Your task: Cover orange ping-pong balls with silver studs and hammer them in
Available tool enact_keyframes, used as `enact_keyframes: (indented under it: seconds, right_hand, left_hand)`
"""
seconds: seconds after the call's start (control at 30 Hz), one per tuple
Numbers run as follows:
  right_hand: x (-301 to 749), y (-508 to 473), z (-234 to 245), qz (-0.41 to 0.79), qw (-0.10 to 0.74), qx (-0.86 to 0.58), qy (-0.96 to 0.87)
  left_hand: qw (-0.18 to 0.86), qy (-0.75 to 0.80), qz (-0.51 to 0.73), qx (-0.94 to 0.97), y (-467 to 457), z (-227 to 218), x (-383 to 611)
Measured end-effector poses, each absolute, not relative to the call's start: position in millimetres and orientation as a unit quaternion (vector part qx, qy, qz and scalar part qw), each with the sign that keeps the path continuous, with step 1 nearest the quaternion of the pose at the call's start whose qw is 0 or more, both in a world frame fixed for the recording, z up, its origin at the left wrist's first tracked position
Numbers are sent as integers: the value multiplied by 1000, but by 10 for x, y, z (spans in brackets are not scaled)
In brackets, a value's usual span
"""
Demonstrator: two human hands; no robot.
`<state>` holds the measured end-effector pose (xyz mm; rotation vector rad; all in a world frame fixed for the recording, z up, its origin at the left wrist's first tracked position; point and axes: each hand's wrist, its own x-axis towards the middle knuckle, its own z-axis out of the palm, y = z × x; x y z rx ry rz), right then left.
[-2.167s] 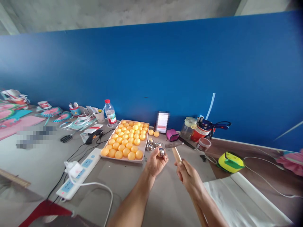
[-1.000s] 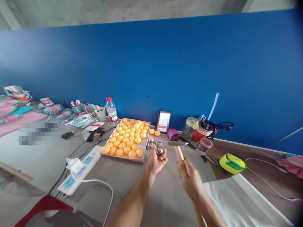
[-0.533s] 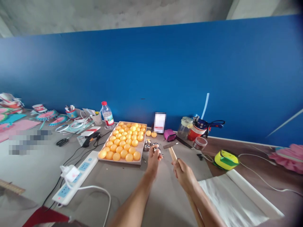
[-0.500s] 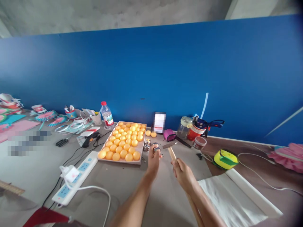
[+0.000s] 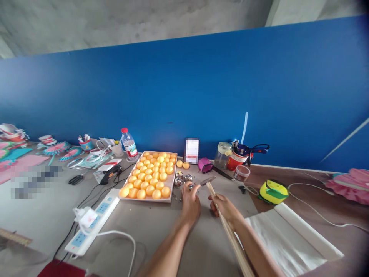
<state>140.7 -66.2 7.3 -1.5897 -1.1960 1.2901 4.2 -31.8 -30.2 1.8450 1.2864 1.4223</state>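
In my right hand point(image 5: 225, 207) is a hammer point(image 5: 210, 188) with a long pale wooden handle and a narrow dark metal head. The fingers wrap round the handle some way below the head. My left hand point(image 5: 190, 204) rests low over the table just left of the hammer head. Between its thumb and fingers a shiny silver ball point(image 5: 190, 187) shows in part; the rest is covered. Past the fingertips lie more crinkled silver balls point(image 5: 178, 181), with small shiny bits near them. Two loose orange balls point(image 5: 182, 164) sit behind.
Left of my hands stands a shallow tray point(image 5: 172, 188) of orange balls. A power strip point(image 5: 92, 223) with cables, a water bottle point(image 5: 130, 146) and scissors point(image 5: 76, 179) lie further left. On the right are a glass jar point(image 5: 223, 156), a yellow-green pouch point(image 5: 273, 191) and white cloth point(image 5: 285, 238).
The hammer's handle has swung so its length shows more, and its head has tilted. My left hand has turned with its back upward and sits lower, covering more of the silver ball.
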Motion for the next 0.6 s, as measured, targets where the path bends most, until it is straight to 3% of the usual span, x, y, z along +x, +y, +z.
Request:
enact_keyframes:
  seconds: [0.2, 0.37, 0.6]
  right_hand:
    - [1444, -591, 69, 502, 322, -648, -473]
    - [1485, -511, 27, 384, 241, -700, -551]
    - [1456, -561, -35, 227, 206, -732, -608]
  left_hand:
    - [131, 486, 444, 741, -302, -376, 28]
    - [154, 490, 468, 720, -287, -339, 14]
    - [177, 464, 560, 663, -252, -219, -21]
